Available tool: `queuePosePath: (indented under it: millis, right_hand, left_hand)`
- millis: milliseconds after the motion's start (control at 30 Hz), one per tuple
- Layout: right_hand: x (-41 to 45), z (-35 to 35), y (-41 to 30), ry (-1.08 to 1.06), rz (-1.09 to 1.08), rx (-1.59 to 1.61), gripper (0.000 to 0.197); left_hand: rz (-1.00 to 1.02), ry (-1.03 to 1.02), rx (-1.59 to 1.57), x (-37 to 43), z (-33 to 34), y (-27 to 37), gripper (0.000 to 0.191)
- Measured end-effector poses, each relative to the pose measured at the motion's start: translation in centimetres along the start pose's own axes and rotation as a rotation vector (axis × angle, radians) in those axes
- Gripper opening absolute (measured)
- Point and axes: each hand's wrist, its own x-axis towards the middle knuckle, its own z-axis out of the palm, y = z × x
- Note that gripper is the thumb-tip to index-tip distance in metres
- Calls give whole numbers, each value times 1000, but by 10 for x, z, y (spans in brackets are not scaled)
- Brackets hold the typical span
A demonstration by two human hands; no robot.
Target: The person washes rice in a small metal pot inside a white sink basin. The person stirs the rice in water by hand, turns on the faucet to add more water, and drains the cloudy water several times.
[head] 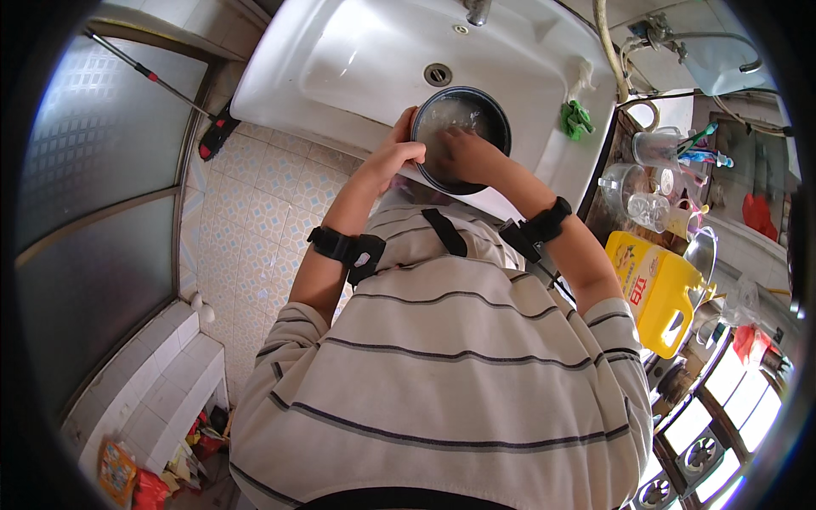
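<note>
A dark round pot (499, 121) rests at the near edge of the white sink (376, 80), holding cloudy, whitish water (449, 113). My left hand (398, 153) grips the pot's left rim, with the thumb bent along the near side. Inside the pot, my right hand (468, 153) has its fingers down in the water. Its fingertips are blurred and partly hidden by the cloudy liquid, so I cannot tell whether they hold anything. Just beyond the pot lies the metal drain (438, 74).
A faucet (477, 11) hangs over the sink's far side. On the right ledge lies a green scrubbing cloth (577, 120). Clear cups (655, 148) and a yellow detergent jug (656, 293) stand to the right. A floor brush (218, 134) leans left by the frosted door (115, 121).
</note>
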Motion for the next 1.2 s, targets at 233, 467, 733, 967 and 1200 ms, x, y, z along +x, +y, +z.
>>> queuePosePath:
  millis: [233, 467, 733, 967, 1200]
  right_hand:
    - [0, 3, -9, -46, 95, 152, 35]
    - [9, -9, -11, -286, 247, 374, 39]
    - [11, -16, 3, -32, 101, 747, 43]
    - [6, -8, 2, 384, 5, -80, 42]
    - [-5, -4, -2, 208, 135, -91, 43]
  left_hand:
    - [0, -14, 16, 0, -1, 3, 60]
    - [4, -30, 17, 3, -2, 1, 63]
    - [5, -40, 25, 0, -3, 0, 66]
    - [-3, -15, 30, 0, -5, -2, 70]
    - [-7, -34, -1, 3, -6, -4, 71]
